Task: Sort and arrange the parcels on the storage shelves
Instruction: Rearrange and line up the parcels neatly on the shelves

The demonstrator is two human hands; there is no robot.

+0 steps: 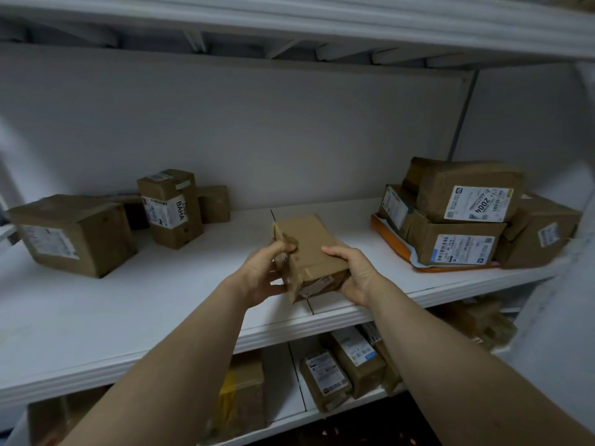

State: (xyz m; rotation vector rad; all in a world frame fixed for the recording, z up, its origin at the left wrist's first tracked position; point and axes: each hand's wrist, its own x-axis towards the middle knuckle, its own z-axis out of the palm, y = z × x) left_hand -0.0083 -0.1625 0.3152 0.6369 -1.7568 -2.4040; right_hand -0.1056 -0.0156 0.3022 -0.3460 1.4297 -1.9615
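A small brown cardboard parcel (307, 249) is held over the middle of the white shelf (145, 304), near its front edge. My left hand (262, 272) grips its left side, thumb on top. My right hand (352, 272) grips its right side and near end. A label shows on the parcel's near face. Whether the parcel touches the shelf is hidden by my hands.
On the left of the shelf stand a wide box (74, 233), a tall box marked BAHA (170, 207) and a small box (214, 203). A stack of labelled parcels (463, 217) on an orange mailer (391, 243) fills the right. More parcels (341, 365) sit on the lower shelf.
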